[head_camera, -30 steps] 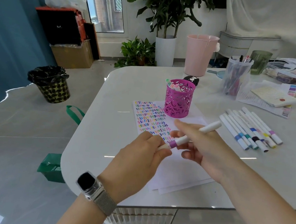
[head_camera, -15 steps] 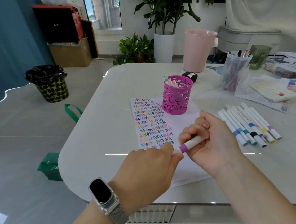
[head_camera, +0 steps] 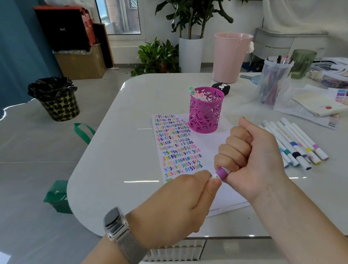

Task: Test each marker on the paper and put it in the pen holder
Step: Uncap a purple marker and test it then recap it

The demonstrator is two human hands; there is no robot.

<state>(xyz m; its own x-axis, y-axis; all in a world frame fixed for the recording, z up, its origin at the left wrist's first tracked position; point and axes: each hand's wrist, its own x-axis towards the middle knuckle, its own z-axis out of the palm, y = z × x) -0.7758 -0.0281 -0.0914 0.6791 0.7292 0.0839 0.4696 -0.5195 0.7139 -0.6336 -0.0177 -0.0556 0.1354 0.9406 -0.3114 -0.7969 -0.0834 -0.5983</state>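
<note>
The marker [head_camera: 221, 173] is held above the near part of the paper [head_camera: 210, 141], almost wholly enclosed: only a purple band and a short white cap end show between the two hands. The fingers [head_camera: 234, 151] of the right hand [head_camera: 251, 158] are curled shut in a fist around the barrel, while the thumb and forefinger of the left hand [head_camera: 183, 198] are pressed together on the white cap end, just near-left of the band. Judged from this grip, the step in hand is uncapping, ahead of the test stroke; whether the cap has begun to separate cannot be told. The long axis of the marker runs from near-left to far-right, with the capped end pointing near-left toward the left hand and the tail hidden inside the right fist. The next move calls for a straight pull along that axis, then re-gripping the barrel for writing and bringing the tip down to the blank area near the last row of coloured marks. The pen holder [head_camera: 205, 111], a pink perforated cup already containing some markers, stands on the far end of the paper. The untested markers [head_camera: 295, 143] lie in a row on the worktop [head_camera: 126, 127] to the right, well apart from the holder.
</note>
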